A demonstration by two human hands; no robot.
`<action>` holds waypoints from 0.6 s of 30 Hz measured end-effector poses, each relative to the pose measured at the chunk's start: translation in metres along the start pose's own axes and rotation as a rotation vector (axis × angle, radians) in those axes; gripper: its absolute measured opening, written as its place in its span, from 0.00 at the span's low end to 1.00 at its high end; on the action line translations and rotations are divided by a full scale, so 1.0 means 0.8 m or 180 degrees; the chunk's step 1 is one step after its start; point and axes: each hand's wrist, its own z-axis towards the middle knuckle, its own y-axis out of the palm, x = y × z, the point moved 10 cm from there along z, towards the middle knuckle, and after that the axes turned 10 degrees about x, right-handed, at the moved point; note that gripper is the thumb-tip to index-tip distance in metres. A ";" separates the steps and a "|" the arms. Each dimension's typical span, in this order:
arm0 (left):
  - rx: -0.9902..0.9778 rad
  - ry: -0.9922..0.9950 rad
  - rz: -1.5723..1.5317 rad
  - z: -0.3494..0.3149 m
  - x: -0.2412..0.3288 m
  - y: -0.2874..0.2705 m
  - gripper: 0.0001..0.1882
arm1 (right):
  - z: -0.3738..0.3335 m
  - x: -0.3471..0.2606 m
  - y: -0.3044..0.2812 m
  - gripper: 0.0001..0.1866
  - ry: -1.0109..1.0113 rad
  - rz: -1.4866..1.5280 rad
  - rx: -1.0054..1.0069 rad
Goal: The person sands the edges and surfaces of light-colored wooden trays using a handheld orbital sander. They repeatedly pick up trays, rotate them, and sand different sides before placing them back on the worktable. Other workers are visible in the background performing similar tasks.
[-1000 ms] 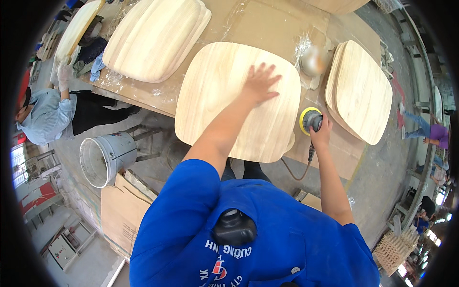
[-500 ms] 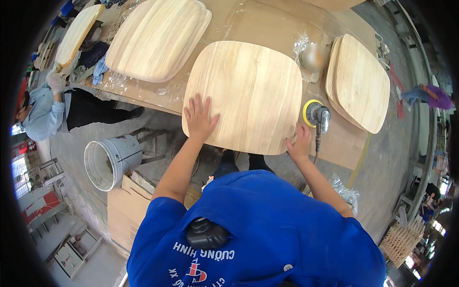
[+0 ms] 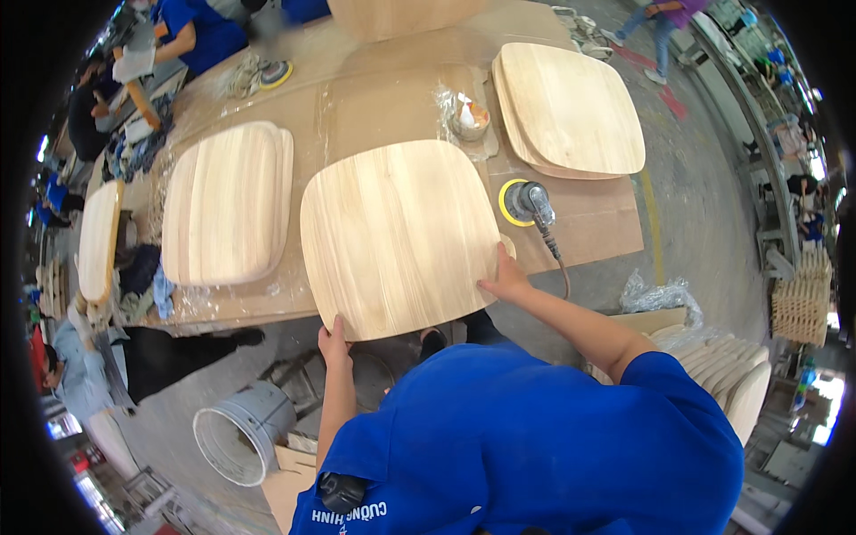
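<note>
A pale wooden panel with rounded corners (image 3: 401,236) lies before me at the table's near edge. My left hand (image 3: 335,341) grips its near left corner, thumb on the top face. At the near right edge my right hand (image 3: 506,275) is closed on the panel too, thumb on top and fingers partly hidden at the rim. Just beyond that hand, a round sander with a yellow-edged pad (image 3: 528,205) lies on the cardboard, its cord running toward me.
Panel stacks lie at the left (image 3: 227,205) and far right (image 3: 575,107). A container (image 3: 469,118) stands on the cardboard-covered table (image 3: 357,98). Below the table edge is a grey bucket (image 3: 245,428). More panels (image 3: 722,366) are stacked to my right. Several co-workers are around, one at far left (image 3: 192,36).
My left hand has gone from lying flat on the panel to gripping its near left corner. My right hand has closed on the right edge. The panel has turned slightly, and my view has shifted.
</note>
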 end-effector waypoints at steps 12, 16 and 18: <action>-0.0970 -0.0327 0.0971 -0.013 0.086 -0.001 0.37 | -0.020 0.022 0.015 0.34 0.1271 0.2847 -0.0173; -0.1191 -0.0684 0.0280 -0.004 0.078 0.023 0.41 | -0.028 -0.010 -0.058 0.34 0.0959 0.2318 0.0427; -0.1102 -0.0688 0.0014 0.008 0.063 0.034 0.41 | -0.032 -0.036 -0.093 0.33 0.0543 0.1911 0.0633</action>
